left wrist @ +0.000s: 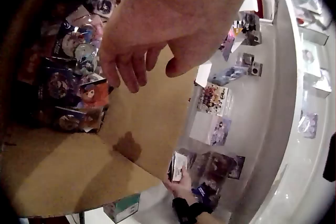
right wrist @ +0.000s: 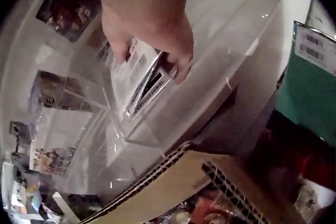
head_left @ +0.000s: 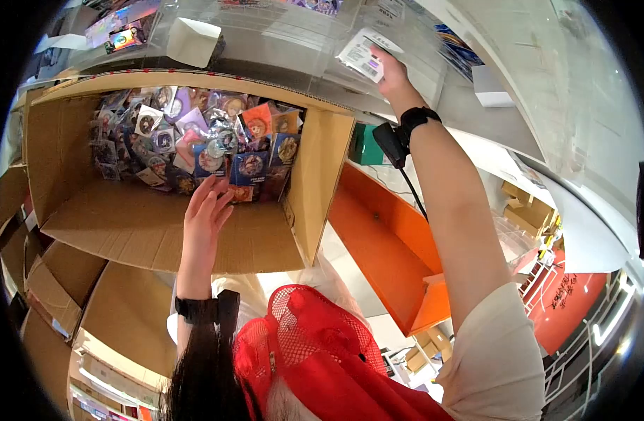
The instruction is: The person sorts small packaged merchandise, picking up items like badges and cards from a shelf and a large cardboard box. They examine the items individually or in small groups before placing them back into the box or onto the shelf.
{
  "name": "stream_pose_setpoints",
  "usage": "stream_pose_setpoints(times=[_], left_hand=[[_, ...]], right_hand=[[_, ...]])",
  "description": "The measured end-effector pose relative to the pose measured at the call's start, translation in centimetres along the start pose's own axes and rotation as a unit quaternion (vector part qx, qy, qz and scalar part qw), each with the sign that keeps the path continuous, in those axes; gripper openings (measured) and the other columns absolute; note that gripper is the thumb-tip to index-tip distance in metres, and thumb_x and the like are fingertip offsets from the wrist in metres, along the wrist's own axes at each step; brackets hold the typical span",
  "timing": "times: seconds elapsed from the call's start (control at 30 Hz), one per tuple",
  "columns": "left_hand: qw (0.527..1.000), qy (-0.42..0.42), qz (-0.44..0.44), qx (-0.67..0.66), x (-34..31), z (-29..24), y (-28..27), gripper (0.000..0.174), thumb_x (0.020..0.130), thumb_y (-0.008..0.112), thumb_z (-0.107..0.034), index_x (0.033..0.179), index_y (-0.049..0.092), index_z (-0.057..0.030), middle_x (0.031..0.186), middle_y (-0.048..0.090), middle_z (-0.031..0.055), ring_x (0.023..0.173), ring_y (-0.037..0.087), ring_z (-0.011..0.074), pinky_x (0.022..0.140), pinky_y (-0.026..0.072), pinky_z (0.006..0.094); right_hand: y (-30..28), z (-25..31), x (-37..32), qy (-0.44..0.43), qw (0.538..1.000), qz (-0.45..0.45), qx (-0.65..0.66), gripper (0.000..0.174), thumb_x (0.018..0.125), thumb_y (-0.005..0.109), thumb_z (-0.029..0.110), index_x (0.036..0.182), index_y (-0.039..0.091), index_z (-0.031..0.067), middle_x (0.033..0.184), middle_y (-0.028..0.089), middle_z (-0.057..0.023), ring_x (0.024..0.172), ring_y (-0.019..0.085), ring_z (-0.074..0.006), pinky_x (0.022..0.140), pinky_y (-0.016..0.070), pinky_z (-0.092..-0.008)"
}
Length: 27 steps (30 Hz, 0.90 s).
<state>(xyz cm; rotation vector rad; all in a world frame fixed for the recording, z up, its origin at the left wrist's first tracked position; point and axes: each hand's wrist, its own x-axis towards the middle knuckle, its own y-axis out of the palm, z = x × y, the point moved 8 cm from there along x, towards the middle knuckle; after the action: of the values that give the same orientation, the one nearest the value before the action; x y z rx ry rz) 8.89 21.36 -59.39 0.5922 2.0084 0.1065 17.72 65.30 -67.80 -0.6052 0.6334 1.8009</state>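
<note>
My right hand grips a small stack of flat white packets printed with barcodes, over the grey shelf. In the right wrist view, thumb and fingers pinch the packets from both sides above a clear plastic tray. My left hand holds nothing, its fingers loosely bent, above the near part of a large cardboard box. Inside that box lies a heap of round badges in clear sleeves, many on blue or orange backing cards. The left wrist view shows the left hand over the box's contents.
A white open carton stands on the shelf behind the box. To the right are a green box and an orange bin. More cardboard boxes stand at the lower left. A cable hangs from my right wrist.
</note>
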Motion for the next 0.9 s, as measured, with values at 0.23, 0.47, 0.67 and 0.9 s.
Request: stream_pose_setpoints(times=[0.23, 0.47, 0.67, 0.9], left_hand=[[0.998, 0.029, 0.042, 0.039, -1.6, -5.6, 0.7, 0.041, 0.087, 0.045, -0.022, 0.125, 0.037, -0.0082, 0.119, 0.047, 0.0062, 0.105, 0.047, 0.0171, 0.086, 0.0383, 0.0305], [0.993, 0.029, 0.090, 0.077, -2.5, -7.3, 2.2, 0.036, 0.089, 0.041, -0.021, 0.122, 0.040, -0.0075, 0.115, 0.049, 0.0054, 0.104, 0.048, 0.0160, 0.085, 0.0387, 0.0295], [0.983, -0.044, 0.166, 0.062, -4.3, -4.3, 3.0, 0.035, 0.089, 0.039, -0.017, 0.121, 0.037, -0.0024, 0.112, 0.050, 0.0095, 0.099, 0.052, 0.0214, 0.086, 0.0423, 0.0358], [0.979, -0.114, 0.166, -0.041, -6.0, -3.7, 1.5, 0.048, 0.091, 0.023, -0.039, 0.120, 0.038, -0.0049, 0.111, 0.051, 0.0117, 0.098, 0.053, 0.0249, 0.084, 0.0440, 0.0423]], right_hand=[[1.0, 3.0, -10.7, -0.070, 0.967, -0.237, 0.054, 0.038, 0.072, 0.065, 0.022, 0.099, 0.054, -0.0020, 0.096, 0.058, -0.0107, 0.082, 0.058, -0.0224, 0.065, 0.0491, -0.0335], [7.1, -1.6, -21.0, -0.062, 0.986, -0.001, 0.156, 0.038, 0.080, 0.056, 0.024, 0.111, 0.047, 0.0052, 0.108, 0.052, -0.0069, 0.098, 0.051, -0.0209, 0.083, 0.0426, -0.0364], [13.2, -9.8, -31.8, 0.123, 0.972, 0.167, 0.111, 0.034, 0.081, 0.054, 0.017, 0.110, 0.046, 0.0023, 0.104, 0.054, -0.0064, 0.095, 0.054, -0.0172, 0.080, 0.0451, -0.0332], [14.8, -12.9, -33.8, 0.168, 0.951, 0.213, 0.146, 0.037, 0.079, 0.057, 0.015, 0.111, 0.046, -0.0008, 0.104, 0.054, -0.0083, 0.093, 0.055, -0.0194, 0.081, 0.0447, -0.0323]])
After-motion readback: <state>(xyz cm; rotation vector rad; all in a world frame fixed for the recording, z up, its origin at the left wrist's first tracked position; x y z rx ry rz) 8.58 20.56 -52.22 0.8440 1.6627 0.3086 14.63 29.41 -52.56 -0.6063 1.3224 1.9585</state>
